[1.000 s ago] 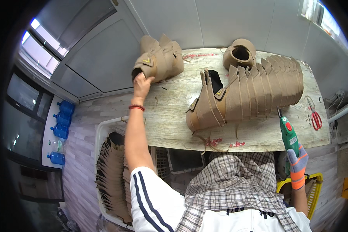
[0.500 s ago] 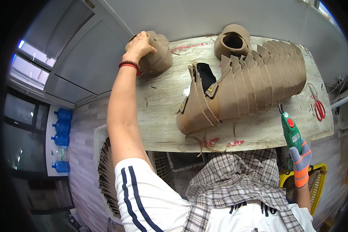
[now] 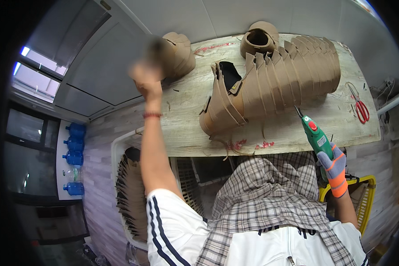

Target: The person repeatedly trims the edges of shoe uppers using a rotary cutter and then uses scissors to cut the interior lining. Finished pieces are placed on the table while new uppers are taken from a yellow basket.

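Note:
My bare left hand [image 3: 150,82], a red bracelet on its wrist, is at the table's far left, beside a short stack of brown fabric pieces [image 3: 181,57]. Blur covers its fingers, so I cannot tell whether it holds anything. In a grey and orange glove, my right hand [image 3: 334,170] is closed around a green electric hand tool [image 3: 317,137] with a red button. The tool's thin metal tip is close to the lower side of a long row of nested brown pieces [image 3: 275,82]. A black lining shows at that row's left end.
Behind the row, another brown piece [image 3: 259,40] has a round opening. Red-handled scissors [image 3: 362,111] lie on the table's right. Below the table are a white basket [image 3: 115,150] of stacked brown pieces and a yellow basket [image 3: 370,190]. Blue water bottles [image 3: 73,157] line the left.
My left hand has come back from the top of the left stack toward me. My right hand has carried the tool leftward and farther from me. The view has shifted slightly.

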Demonstrator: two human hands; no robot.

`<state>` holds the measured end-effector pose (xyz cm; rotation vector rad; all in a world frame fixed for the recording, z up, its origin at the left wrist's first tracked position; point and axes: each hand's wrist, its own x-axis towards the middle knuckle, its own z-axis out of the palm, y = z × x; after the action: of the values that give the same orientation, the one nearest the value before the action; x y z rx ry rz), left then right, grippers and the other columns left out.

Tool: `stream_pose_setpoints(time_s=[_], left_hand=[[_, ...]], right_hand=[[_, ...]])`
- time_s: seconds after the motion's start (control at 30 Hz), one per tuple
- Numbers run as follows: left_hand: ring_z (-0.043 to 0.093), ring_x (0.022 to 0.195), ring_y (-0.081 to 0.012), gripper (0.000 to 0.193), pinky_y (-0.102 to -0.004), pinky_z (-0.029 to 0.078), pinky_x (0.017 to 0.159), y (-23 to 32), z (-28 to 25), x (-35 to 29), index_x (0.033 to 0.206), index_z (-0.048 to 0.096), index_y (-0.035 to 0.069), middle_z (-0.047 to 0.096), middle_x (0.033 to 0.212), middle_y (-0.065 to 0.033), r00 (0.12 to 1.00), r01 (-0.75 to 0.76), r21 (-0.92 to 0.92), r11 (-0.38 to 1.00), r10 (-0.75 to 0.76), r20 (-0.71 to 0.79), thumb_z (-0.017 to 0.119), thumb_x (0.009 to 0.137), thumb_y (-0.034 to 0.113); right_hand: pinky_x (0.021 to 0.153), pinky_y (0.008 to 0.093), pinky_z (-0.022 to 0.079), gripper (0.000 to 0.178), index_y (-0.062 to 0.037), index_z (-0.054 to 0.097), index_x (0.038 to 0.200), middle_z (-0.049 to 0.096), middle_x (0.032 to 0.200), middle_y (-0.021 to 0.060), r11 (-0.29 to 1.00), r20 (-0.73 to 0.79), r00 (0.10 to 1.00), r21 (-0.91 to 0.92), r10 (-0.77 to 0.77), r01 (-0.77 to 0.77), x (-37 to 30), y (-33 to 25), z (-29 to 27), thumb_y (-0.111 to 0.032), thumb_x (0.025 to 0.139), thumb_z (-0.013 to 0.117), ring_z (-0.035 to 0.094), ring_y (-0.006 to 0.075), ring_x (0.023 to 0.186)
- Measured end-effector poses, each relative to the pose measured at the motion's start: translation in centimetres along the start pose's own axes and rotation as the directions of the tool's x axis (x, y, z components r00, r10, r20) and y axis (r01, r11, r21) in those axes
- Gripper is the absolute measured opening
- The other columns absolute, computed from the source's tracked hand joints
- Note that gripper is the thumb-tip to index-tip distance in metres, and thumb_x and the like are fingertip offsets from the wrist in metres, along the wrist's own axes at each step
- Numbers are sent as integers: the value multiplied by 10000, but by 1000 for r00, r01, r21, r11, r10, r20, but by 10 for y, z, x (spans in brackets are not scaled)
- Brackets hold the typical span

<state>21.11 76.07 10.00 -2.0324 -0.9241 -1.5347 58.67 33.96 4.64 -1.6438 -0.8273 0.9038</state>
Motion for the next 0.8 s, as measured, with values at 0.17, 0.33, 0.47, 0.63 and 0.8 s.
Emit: stream_pose_setpoints(time_s=[0.17, 0.33, 0.47, 0.63, 0.8], left_hand=[[570, 818, -130, 371, -318, 454, 819, 105, -66, -160, 916, 668, 8, 647, 860, -50, 256, 935, -353, -27, -638, 727, 615, 929, 375], [568, 775, -97, 180, -257, 452, 737, 183, -53, -160, 848, 672, -22, 649, 855, -12, 361, 849, -512, -132, -562, 744, 789, 736, 57], [573, 775, -132, 186, -272, 449, 762, 159, -75, -150, 839, 672, 7, 644, 868, -17, 381, 913, -387, 125, -599, 705, 802, 730, 82], [542, 1172, -258, 532, -440, 444, 1015, 145, -175, -73, 1287, 528, 21, 574, 1274, -107, 383, 620, -685, -384, -614, 690, 728, 836, 221], [557, 1174, -307, 373, -480, 428, 1026, 136, -251, -45, 1245, 544, -25, 575, 1275, -188, 389, 428, -626, -652, -492, 779, 528, 966, 222]], right_hand=[[588, 205, 412, 313, 34, 621, 1041, 600, 763, -12, 1000, 51, 999, -27, -9, 10, -11, -9, -2, -157, 817, 728, 502, 45, 654], [531, 212, 410, 350, 16, 644, 1009, 599, 693, -12, 989, 71, 994, -116, -80, 88, -15, -3, 3, -247, 810, 760, 499, 34, 597], [529, 203, 420, 397, 14, 645, 1029, 614, 670, 3, 983, 62, 987, -103, -146, 152, -26, 2, 5, -272, 790, 783, 520, 27, 590], [544, 233, 466, 438, -1, 650, 1046, 653, 698, 24, 937, 50, 966, -234, -253, 258, -33, -8, -9, -299, 764, 805, 571, 56, 586], [587, 299, 512, 510, -21, 657, 1062, 682, 746, 116, 662, 135, 742, -367, -657, 653, -36, -32, 4, -303, 682, 846, 657, 199, 620]])
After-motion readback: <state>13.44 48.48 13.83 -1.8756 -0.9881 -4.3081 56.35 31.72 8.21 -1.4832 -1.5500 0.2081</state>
